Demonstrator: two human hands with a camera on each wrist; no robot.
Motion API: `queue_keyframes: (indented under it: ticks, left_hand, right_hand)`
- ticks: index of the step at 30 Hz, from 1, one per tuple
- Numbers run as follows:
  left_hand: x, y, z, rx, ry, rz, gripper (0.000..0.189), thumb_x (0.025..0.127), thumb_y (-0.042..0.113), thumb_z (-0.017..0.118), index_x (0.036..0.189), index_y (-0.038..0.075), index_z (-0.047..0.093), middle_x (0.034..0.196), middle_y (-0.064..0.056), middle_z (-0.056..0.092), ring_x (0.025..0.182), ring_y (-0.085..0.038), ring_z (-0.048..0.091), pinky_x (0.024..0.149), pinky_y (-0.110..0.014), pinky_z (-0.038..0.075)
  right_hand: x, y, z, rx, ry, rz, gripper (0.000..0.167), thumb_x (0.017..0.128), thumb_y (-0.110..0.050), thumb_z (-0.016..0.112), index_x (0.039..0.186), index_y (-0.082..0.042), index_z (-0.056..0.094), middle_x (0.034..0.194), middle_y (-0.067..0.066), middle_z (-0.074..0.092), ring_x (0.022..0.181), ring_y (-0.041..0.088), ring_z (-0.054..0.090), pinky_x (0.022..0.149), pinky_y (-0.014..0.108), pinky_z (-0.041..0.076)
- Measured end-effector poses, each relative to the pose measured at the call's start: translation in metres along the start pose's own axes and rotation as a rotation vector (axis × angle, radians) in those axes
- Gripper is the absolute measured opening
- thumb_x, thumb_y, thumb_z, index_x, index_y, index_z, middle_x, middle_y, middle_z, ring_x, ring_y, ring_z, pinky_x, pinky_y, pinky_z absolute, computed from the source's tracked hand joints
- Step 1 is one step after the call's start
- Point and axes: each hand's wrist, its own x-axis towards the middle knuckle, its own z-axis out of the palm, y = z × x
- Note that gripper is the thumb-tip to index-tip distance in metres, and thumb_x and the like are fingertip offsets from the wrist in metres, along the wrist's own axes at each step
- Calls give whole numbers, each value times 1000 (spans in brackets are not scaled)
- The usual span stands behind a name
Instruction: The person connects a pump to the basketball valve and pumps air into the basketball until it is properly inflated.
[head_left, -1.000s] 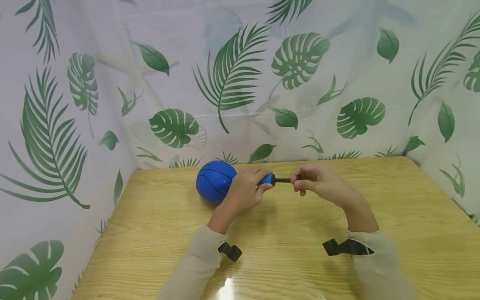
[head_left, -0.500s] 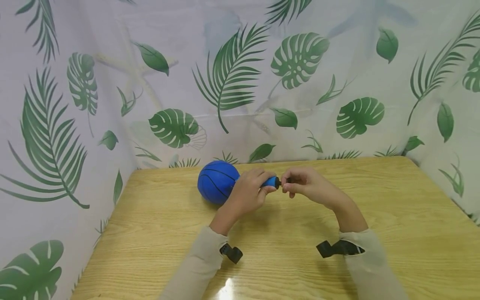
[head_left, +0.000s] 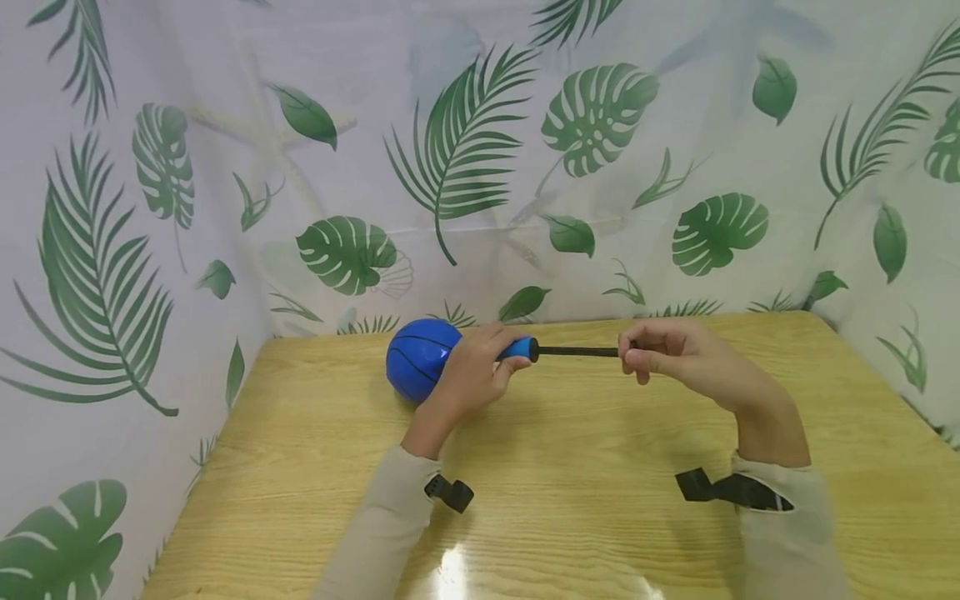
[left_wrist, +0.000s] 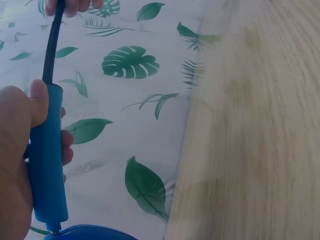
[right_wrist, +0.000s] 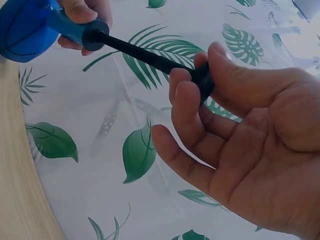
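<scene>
A blue ball (head_left: 418,360) with black seam lines sits near the back of the table, left of centre. My left hand (head_left: 471,371) grips the blue barrel of a hand pump (left_wrist: 48,155), its fingers wrapped round it. In the left wrist view the barrel's lower end meets the ball through a short metal tip. Far out of the barrel stands the black plunger rod (head_left: 577,351). At the rod's outer end my right hand (head_left: 686,358) pinches the small black handle (right_wrist: 202,82) between thumb and fingers.
The wood-grain table (head_left: 570,517) reaches to a white cloth backdrop (head_left: 480,192) printed with green leaves, at the back and both sides. Black camera mounts (head_left: 450,493) sit on both wrists over beige sleeves.
The right hand first moved left, pushing the rod almost fully into the barrel, then drew it out far to the right. The ball and left hand shifted slightly left.
</scene>
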Motion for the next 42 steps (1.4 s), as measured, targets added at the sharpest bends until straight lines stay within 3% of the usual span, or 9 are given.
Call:
queue_keyframes:
  ticks: [5, 10, 17, 23, 28, 33, 38, 42]
  left_hand:
    - [1, 2, 2, 41, 8, 11, 38, 101, 29, 63, 131, 7, 66, 127, -10, 68, 118, -28, 64, 102, -45, 52]
    - [1, 7, 7, 102, 47, 68, 36, 99, 28, 66, 126, 4, 68, 122, -12, 70, 115, -30, 66, 101, -43, 54]
    - [1, 15, 15, 133, 13, 90, 35, 100, 30, 65, 123, 5, 68, 110, -9, 71, 101, -25, 67, 87, -40, 56]
    - [0, 18, 17, 121, 5, 95, 34, 100, 29, 65, 124, 4, 68, 106, -8, 69, 93, -23, 65, 80, -38, 55]
    - [1, 18, 16, 65, -20, 84, 33, 100, 28, 64, 124, 5, 67, 109, -9, 69, 98, -24, 64, 83, -39, 54]
    - [2, 14, 12, 16, -71, 37, 34, 102, 30, 61, 127, 7, 65, 118, -7, 69, 109, -24, 64, 95, -40, 54]
    - [0, 6, 2, 7, -36, -31, 37, 101, 29, 62, 131, 7, 65, 124, -9, 68, 117, -27, 64, 104, -45, 51]
    - [0, 1, -2, -2, -7, -23, 39, 100, 29, 64, 132, 7, 66, 122, -9, 69, 115, -28, 64, 104, -47, 50]
  right_hand:
    - [3, -4, 4, -29, 41, -14, 8, 104, -3, 55, 104, 1, 62, 91, 4, 60, 76, 18, 61, 72, 26, 54]
    - [15, 1, 17, -28, 56, 41, 9, 104, -5, 56, 100, 1, 63, 88, 7, 59, 74, 18, 60, 70, 27, 54]
    - [39, 14, 46, 17, 28, 110, 11, 104, -4, 56, 100, 3, 63, 88, 10, 60, 73, 17, 61, 71, 29, 55]
    - [47, 18, 60, -3, 38, 119, 11, 103, -2, 55, 99, 3, 63, 88, 13, 60, 71, 17, 61, 71, 28, 55]
    - [44, 16, 55, -8, 1, 99, 11, 104, -7, 56, 101, 1, 63, 90, 14, 59, 72, 18, 60, 71, 30, 56]
    - [33, 11, 40, -6, -44, 103, 12, 104, -15, 58, 104, -3, 62, 93, 13, 58, 75, 20, 60, 73, 30, 55]
    - [12, 1, 15, -22, -18, 62, 11, 106, -11, 54, 106, -1, 60, 94, 9, 58, 77, 21, 60, 74, 29, 54]
    - [1, -6, 4, -53, 13, 11, 8, 105, -6, 54, 106, -2, 62, 94, 4, 60, 76, 20, 60, 72, 28, 54]
